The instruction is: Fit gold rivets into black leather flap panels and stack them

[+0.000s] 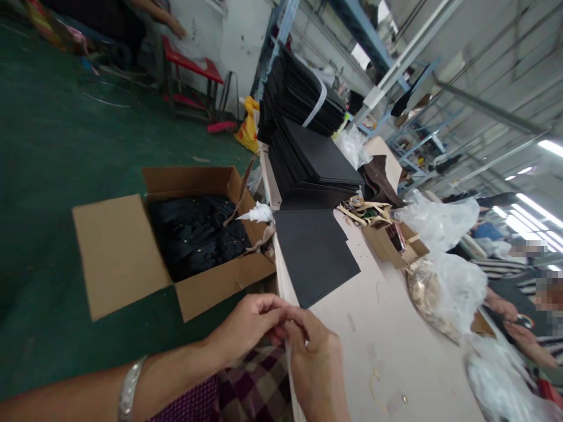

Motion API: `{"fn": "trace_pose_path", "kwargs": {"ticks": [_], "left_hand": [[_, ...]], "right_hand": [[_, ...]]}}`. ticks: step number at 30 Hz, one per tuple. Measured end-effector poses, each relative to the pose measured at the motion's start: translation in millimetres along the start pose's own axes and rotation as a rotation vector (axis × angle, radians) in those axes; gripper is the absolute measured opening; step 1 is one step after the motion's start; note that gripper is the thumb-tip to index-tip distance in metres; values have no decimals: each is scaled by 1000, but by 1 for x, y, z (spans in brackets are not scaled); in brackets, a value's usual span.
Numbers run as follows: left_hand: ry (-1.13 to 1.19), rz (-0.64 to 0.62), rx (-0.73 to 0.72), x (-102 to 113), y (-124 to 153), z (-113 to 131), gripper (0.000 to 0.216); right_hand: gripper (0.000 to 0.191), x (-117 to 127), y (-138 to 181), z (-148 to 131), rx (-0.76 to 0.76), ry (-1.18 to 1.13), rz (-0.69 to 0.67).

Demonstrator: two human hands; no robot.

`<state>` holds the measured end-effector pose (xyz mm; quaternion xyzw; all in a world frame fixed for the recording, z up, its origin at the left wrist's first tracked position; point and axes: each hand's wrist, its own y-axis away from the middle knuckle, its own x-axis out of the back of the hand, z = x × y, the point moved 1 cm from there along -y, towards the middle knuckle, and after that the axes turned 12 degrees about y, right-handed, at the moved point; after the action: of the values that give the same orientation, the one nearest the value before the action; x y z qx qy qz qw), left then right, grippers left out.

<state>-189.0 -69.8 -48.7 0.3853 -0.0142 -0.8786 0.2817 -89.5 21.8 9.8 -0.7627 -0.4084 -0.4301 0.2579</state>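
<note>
My left hand (252, 324) and my right hand (315, 350) meet at the front edge of the pale table (396, 334). Their fingertips are pinched together. Whatever lies between the fingers is hidden or too small to name. Just beyond the hands a flat black sheet (314, 252) with a stepped edge lies on the tabletop. Behind it rises a stack of black sheets (321, 152), and a white band crosses the upper bundle. A small gold-coloured metal piece (404, 399) rests on the table to the right of my hands.
An open cardboard box (123, 252) with black items stands left on the green floor. Along the table's far side are a small carton (380, 243) and clear plastic bags (461, 287). A co-worker's hands (510, 319) are at right; another person's hand (176, 27) is near a red stool (193, 64).
</note>
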Motion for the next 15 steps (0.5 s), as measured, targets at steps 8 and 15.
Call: {"fn": "trace_pose_path", "kwargs": {"ticks": [8,15], "left_hand": [[206,192,-20,25,-8,6,32],[130,215,-111,21,-8,11,36]], "right_hand": [[26,11,-89,49,80,346,236],[19,2,-26,55,117,286,85]]}}
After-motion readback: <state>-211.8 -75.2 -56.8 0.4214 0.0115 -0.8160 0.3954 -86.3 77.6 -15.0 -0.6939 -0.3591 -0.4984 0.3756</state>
